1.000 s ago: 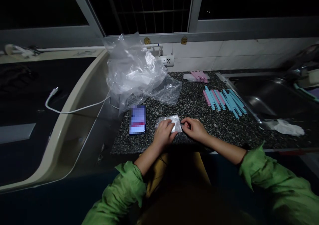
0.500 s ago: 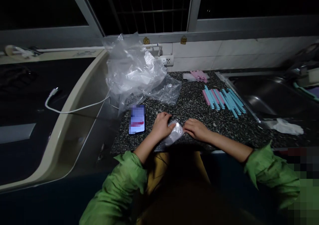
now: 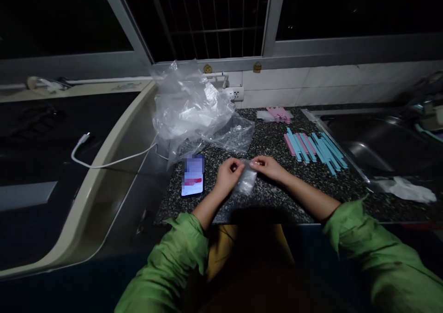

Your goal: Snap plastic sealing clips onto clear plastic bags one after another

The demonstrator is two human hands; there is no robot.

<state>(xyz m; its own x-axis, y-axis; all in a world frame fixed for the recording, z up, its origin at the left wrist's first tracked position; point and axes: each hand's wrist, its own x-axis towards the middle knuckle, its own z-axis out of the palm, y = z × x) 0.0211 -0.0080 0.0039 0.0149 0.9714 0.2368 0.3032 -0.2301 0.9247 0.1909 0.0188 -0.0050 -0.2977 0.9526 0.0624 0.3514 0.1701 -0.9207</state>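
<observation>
Clear, flat plastic pouch (image 3: 246,182), likely light, limp, best held where left hand (image 3: 228,175) and right hand (image 3: 270,167) seemingly pinch its far edge.

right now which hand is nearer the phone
Left. The left hand is to the right of the phone, apart from it; the right hand is farther right, beyond the left one.

Small clear bag (image 3: 247,182), apparently wrinkled.
</observation>
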